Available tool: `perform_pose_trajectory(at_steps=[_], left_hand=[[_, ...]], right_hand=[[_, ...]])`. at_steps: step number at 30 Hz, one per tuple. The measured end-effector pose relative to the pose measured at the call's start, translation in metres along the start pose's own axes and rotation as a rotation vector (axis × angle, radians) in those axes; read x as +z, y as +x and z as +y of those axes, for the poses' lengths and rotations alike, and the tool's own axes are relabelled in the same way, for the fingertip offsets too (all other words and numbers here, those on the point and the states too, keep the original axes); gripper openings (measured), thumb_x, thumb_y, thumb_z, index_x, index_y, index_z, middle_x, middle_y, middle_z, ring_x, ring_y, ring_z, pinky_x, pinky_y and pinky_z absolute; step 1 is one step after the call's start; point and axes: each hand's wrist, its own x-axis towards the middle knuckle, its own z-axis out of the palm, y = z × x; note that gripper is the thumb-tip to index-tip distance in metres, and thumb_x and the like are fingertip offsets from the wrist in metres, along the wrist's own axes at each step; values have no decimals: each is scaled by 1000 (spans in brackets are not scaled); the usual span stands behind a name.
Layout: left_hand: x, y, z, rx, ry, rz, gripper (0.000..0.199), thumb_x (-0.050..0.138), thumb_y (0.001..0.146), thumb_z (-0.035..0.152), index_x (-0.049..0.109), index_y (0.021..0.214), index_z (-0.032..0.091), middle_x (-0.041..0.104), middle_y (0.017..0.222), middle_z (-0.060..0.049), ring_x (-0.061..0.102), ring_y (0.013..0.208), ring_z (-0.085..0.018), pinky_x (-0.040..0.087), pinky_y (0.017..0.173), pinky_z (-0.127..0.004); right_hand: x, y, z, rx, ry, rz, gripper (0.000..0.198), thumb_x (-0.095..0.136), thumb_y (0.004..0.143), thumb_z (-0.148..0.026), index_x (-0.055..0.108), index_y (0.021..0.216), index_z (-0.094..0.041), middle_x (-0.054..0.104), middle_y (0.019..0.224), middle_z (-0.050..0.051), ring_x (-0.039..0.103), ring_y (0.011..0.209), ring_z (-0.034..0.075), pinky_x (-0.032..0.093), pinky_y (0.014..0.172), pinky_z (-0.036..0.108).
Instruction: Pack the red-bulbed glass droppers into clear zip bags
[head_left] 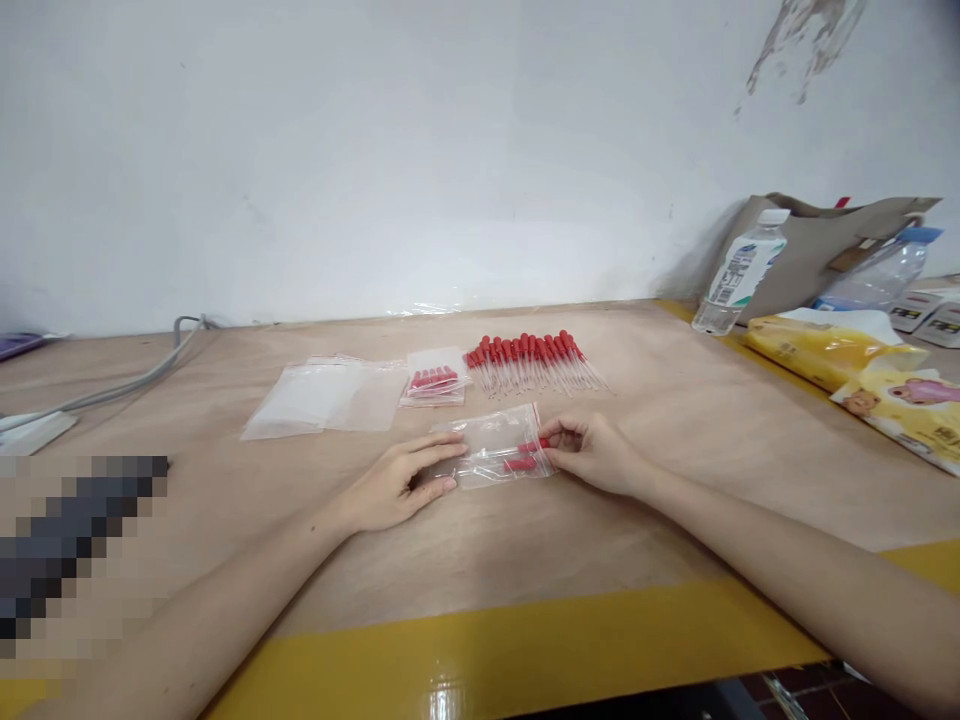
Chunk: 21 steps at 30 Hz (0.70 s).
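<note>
A clear zip bag (491, 432) lies flat on the table between my hands, its red-lined mouth facing right. My left hand (397, 485) rests on the bag's left end, fingers stretched out and thumb apart. At the mouth, my right hand (592, 452) pinches the end of a red-handled screwdriver (534, 445) with a thin shaft, which reaches into the bag. A second red-handled screwdriver (519, 465) lies beside it in the bag. Behind the bag is a row of several red-handled screwdrivers (529, 350), handles toward the wall. The curled fingers of my right hand are partly hidden.
Filled small bags (435, 380) are stacked behind my left hand, beside flat clear bags (322, 395). A grey cable (142, 375) runs at left. At right stand a water bottle (742, 270), a grey bag (802, 250) and yellow tissue packs (825, 350). Yellow tape (525, 640) lines the front edge.
</note>
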Motion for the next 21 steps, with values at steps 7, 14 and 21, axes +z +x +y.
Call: perform_pose_trajectory(at_steps=[7, 14, 21], left_hand=[[-1, 1, 1, -10, 0, -2, 39, 49, 89, 33, 50, 127, 24, 47, 134, -7, 45, 123, -23, 38, 102, -42], [0, 1, 0, -4, -15, 0, 38, 49, 90, 32, 50, 126, 25, 48, 133, -6, 45, 122, -22, 39, 101, -41], [0, 1, -1, 11, -27, 7, 38, 49, 89, 31, 50, 126, 25, 47, 134, -6, 45, 122, -22, 39, 102, -42]], right_hand=[[3, 1, -2, 40, 87, -6, 18, 64, 67, -28, 63, 80, -15, 64, 69, 2, 57, 60, 12, 46, 57, 25], [4, 5, 5, 55, 25, 86, 16, 60, 70, -29, 67, 78, -16, 66, 67, 3, 57, 59, 13, 43, 53, 25], [6, 3, -1, 10, 125, -1, 21, 55, 73, -31, 64, 82, -15, 67, 73, 4, 59, 64, 14, 45, 58, 27]])
